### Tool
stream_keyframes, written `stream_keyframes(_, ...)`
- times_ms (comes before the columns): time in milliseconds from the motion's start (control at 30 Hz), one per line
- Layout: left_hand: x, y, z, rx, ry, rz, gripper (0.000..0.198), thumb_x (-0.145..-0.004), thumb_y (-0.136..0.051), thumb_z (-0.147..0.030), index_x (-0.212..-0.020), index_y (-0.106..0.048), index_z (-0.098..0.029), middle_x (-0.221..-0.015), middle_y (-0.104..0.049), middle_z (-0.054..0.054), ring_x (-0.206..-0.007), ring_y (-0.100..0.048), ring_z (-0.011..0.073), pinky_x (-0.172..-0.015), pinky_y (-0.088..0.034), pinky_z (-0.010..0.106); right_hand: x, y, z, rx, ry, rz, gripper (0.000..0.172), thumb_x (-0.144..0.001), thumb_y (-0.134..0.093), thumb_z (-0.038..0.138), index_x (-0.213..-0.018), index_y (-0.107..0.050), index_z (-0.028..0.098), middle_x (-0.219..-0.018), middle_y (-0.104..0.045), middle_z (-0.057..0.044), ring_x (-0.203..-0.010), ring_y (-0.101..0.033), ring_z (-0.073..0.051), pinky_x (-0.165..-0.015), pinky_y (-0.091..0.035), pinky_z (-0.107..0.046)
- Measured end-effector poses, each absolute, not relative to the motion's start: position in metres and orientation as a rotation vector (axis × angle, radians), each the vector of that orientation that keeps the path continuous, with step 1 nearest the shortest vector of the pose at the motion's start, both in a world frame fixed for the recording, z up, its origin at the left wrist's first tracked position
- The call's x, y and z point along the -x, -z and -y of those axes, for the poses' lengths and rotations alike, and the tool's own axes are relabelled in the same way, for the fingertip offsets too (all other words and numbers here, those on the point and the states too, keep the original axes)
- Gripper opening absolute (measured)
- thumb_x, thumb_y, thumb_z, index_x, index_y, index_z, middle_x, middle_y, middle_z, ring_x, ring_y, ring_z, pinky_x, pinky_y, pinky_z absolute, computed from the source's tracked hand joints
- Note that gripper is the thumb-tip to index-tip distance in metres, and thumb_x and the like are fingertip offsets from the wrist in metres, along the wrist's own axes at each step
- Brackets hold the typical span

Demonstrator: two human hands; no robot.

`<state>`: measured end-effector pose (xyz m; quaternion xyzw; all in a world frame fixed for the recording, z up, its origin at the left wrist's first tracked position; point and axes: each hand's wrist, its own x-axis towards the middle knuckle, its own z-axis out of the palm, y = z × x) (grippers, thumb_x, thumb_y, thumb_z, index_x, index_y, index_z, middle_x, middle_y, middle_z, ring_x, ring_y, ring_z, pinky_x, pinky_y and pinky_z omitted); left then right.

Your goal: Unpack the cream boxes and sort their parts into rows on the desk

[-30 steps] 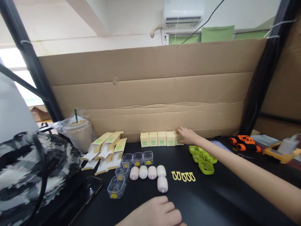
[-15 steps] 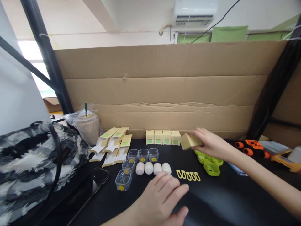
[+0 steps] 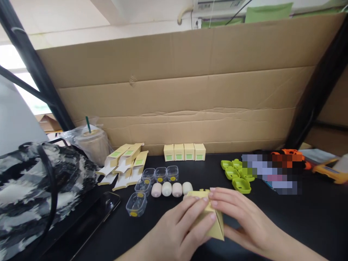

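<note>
In they came — left hand [image 3: 185, 226] bent over the yellow box [image 3: 216, 227], fingers slightly parted, right hand [image 3: 248, 217] clasping its other side — and the box sat between them, near the pale cylinders [image 3: 177, 190] on the table [image 3: 201, 175]!

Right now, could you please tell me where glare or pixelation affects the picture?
Head view: the window glares white, and the phone catches a bright reflection; same view: pixelation partly covers the orange toy; head view again: the held box escapes both.

Black tabletop [image 3: 209, 174]: four yellow boxes [image 3: 179, 151] in row, clear cups [image 3: 136, 205], pale cylinders [image 3: 166, 189], green holders [image 3: 241, 185], opened cartons [image 3: 138, 163], phone [image 3: 104, 209].
</note>
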<state>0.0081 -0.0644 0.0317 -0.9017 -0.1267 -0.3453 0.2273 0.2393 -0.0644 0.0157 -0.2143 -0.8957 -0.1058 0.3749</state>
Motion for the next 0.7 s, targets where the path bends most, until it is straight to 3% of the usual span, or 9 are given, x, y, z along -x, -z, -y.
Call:
stream_keyframes(200,-0.001,-0.038,0.062,2.347,0.946,0.191,0.023,-0.086,-0.055,-0.017,-0.108,-0.06,-0.012,-0.104,-0.067,0.01,-0.111,-0.056,0.0248,-0.094,-0.051,0.039,-0.246,-0.012,0.069,0.483,0.514,2.333,0.04,-0.089,-0.054,0.007,-0.129,-0.05,0.011,-0.126,-0.062,-0.009,-0.129,-0.045,-0.023,-0.105,-0.042,-0.04)
stream_keyframes(500,-0.007,-0.037,0.064,2.308,0.996,0.19,0.016,-0.086,-0.057,-0.02,-0.101,-0.06,-0.016,-0.105,-0.061,0.006,-0.106,-0.055,0.021,-0.091,-0.053,0.036,-0.245,-0.009,0.077,0.486,0.59,2.234,0.034,-0.098,-0.036,0.012,-0.123,-0.059,0.017,-0.124,-0.064,-0.003,-0.127,-0.047,-0.017,-0.112,-0.026,-0.037)
stream_keyframes(700,-0.007,-0.035,0.065,2.313,1.023,0.21,0.016,-0.085,-0.059,-0.019,-0.1,-0.061,-0.016,-0.105,-0.061,0.005,-0.106,-0.054,0.0202,-0.094,-0.051,0.036,-0.243,-0.002,0.076,0.5,0.579,2.149,0.032,-0.097,-0.039,0.013,-0.119,-0.062,0.019,-0.12,-0.067,-0.001,-0.127,-0.047,-0.014,-0.11,-0.027,-0.032)
